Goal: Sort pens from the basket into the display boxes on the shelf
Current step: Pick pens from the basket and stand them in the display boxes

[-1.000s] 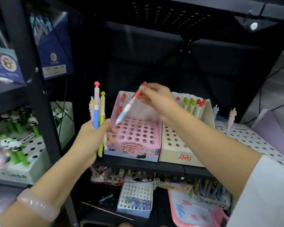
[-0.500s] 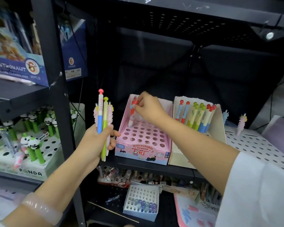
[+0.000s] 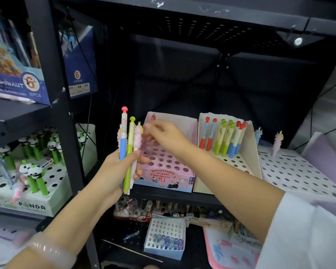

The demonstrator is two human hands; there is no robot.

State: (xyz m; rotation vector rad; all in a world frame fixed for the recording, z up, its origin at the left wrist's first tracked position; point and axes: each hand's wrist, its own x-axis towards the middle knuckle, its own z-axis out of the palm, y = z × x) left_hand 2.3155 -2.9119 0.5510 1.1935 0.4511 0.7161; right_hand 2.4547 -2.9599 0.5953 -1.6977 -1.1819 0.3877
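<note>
- Fingers and thumb of the left hand curl round a bunch of pens held upright just left of the pink display box; a pale beaded bracelet sits on that wrist
- Within the bunch: a blue-and-white pen with a pink knob on top, a lime-green pen, and pale pink pens beside them
- Right hand reaches across in front of the pink box, fingertips bent toward the tops of the held pens; whether they pinch one cannot be told
- Pink box front reads "Retractable eraser", with smaller script and a small black cat printed below; its holed insert shows many unfilled holes, and one red-topped pen stands at its back left corner
- Cream display box stands touching the pink one on the right, holding a row of red, green and blue knob-topped pens
- White box on the left shelf reads "PANDA" and holds green pens with panda heads
- Blue carton above it shows "ASTRONAUT", partly mirrored, a "6" in a circle and "36PCS"
- Small white box on the lower shelf holds a row of bluish and purple pieces in its front holes
- White holed tray at far right carries two pastel pens standing upright
</note>
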